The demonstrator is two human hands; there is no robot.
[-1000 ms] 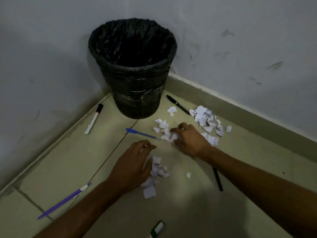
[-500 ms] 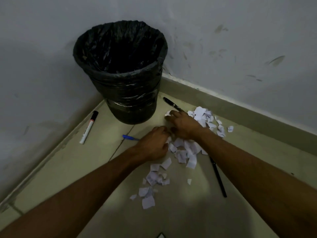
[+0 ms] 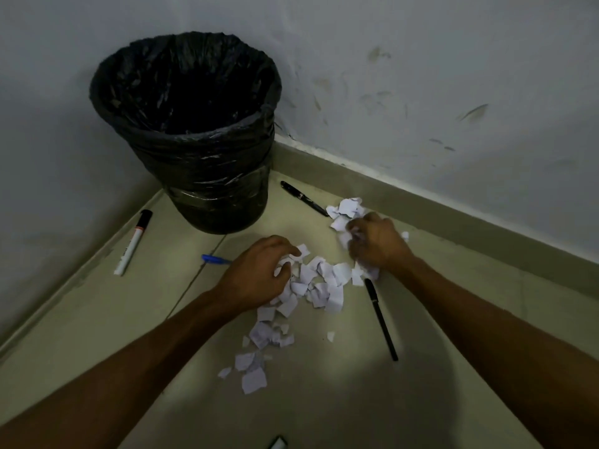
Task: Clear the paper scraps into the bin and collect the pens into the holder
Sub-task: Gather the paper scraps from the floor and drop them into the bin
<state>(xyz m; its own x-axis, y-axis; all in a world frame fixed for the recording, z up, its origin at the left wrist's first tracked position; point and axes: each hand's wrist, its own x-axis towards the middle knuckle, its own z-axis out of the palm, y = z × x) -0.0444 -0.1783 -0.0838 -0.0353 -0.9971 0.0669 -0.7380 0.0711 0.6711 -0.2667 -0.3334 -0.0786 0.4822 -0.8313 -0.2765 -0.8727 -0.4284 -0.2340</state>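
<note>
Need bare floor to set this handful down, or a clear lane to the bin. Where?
Free: the floor between the white marker and the left forearm, and the strip between it and the right forearm, below the paper scraps. Crowded: between left hand and right hand, and by the bin, where the blue pen and a black pen lie.

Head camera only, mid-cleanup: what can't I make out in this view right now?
All in the head view:
Blue pen: only one end shows; the left hand covers the rest.
Black-lined round bin: its inside is too dark to show any contents.
White-and-dark object: cut off by the bottom edge, unidentifiable.
White paper scraps under the right hand: its curled fingers hide how many it grips.
Pen holder: nowhere in view.
</note>
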